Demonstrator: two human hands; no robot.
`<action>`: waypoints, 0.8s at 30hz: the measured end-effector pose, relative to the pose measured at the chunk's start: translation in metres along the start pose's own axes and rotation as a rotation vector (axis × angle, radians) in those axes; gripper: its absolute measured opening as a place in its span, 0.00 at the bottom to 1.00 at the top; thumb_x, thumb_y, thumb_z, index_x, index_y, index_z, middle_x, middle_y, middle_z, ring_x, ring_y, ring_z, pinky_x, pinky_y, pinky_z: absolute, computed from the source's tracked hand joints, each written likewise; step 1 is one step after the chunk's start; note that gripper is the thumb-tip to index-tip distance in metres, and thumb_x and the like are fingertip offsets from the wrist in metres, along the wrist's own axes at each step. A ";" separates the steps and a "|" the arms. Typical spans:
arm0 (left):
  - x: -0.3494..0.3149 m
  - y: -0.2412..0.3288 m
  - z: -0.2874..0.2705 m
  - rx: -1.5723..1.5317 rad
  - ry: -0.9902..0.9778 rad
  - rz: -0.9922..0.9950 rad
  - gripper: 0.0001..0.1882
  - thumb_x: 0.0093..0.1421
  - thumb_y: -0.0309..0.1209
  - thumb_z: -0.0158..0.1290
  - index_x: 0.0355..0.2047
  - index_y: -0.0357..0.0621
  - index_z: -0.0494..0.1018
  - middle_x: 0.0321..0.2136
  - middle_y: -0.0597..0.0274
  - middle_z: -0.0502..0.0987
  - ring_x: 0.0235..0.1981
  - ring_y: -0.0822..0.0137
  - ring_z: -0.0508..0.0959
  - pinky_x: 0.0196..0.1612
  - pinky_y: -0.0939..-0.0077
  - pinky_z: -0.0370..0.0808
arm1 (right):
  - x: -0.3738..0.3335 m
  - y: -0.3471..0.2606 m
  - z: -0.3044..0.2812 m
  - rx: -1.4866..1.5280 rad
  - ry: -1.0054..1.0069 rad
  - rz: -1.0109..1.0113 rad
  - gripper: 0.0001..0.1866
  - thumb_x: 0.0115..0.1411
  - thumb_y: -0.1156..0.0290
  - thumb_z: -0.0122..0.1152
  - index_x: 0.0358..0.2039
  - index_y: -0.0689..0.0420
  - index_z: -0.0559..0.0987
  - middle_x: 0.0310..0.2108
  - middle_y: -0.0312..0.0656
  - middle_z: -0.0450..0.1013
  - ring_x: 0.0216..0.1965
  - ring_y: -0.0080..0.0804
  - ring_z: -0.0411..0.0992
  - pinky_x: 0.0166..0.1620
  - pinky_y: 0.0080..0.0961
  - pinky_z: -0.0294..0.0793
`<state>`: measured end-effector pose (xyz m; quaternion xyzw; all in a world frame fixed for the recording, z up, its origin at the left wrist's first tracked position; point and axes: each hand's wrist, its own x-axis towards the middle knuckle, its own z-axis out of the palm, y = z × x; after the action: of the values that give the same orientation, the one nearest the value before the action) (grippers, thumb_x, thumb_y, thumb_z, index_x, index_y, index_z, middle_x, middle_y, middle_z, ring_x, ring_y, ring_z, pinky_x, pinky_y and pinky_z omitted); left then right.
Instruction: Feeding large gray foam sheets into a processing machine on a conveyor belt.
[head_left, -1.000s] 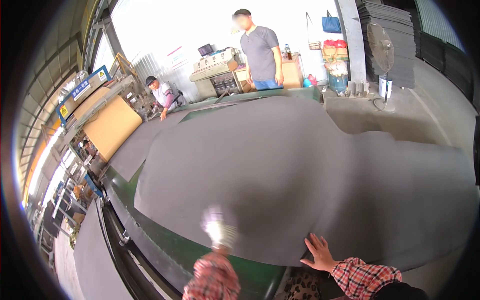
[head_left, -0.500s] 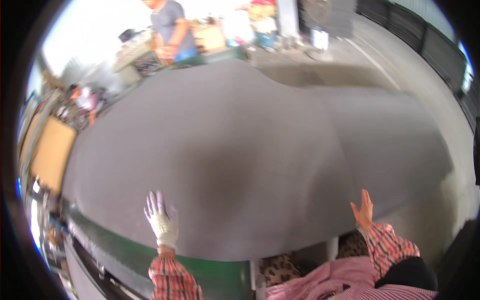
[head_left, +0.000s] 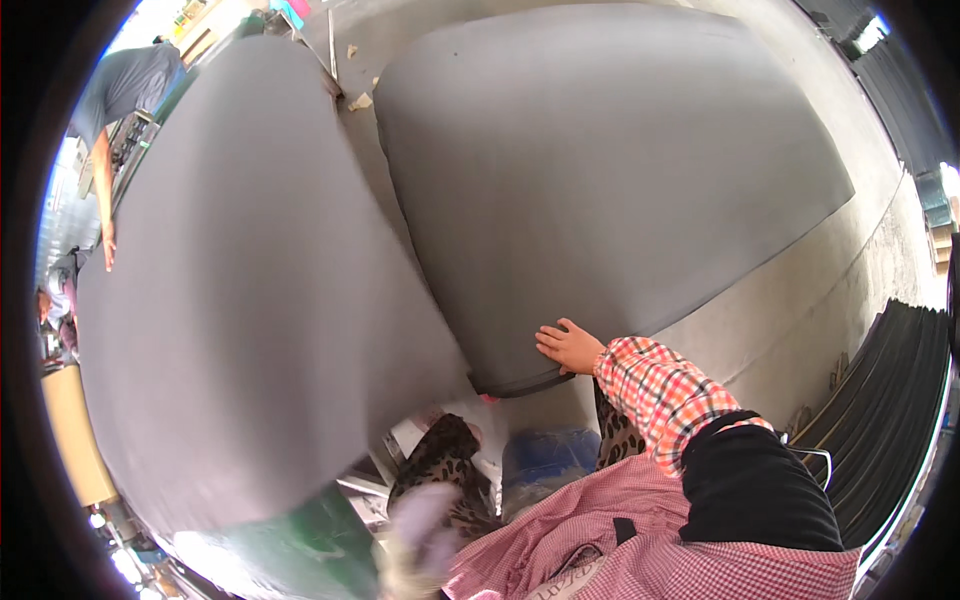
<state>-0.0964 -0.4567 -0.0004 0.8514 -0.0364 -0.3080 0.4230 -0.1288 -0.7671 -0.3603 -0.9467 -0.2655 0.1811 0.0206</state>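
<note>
Two large, smooth grey sheets fill most of the view. My right hand [head_left: 570, 348], bare, lies with fingers stretched on the near edge of the right sheet [head_left: 610, 170]. Under that edge shows a second dark layer. To the left, the other sheet [head_left: 230, 270] spreads over a green-topped table [head_left: 325, 540], its near right corner hanging past the table. My left hand [head_left: 425, 530], in a pale glove, is low beside my leg and smeared by motion. Its fingers cannot be made out, and it appears apart from both sheets.
At the far left a co-worker [head_left: 125, 90] leans over, one hand on or near the left sheet's edge. Dark sheets are stacked [head_left: 870, 400] at my right. A blue container [head_left: 550, 458] stands by my legs. A tan board [head_left: 78, 435] is at the left.
The view has swung right and down. My right hand now rests on the right sheet's edge; my left has dropped from above the grey surface to near my leg. The co-worker bends forward.
</note>
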 end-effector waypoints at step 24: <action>0.233 -0.279 0.219 -1.285 0.440 -1.081 0.24 0.57 0.40 0.53 0.50 0.42 0.65 0.43 0.54 0.69 0.43 0.59 0.69 0.51 0.66 0.69 | 0.066 0.010 -0.030 -0.011 0.105 -0.214 0.06 0.49 0.67 0.53 0.26 0.55 0.74 0.26 0.37 0.68 0.33 0.31 0.65 0.40 0.30 0.62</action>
<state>-0.0851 -0.5063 -0.4219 0.3884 0.6368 -0.2559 0.6150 -0.0606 -0.7403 -0.3561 -0.9212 -0.3647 0.1267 0.0483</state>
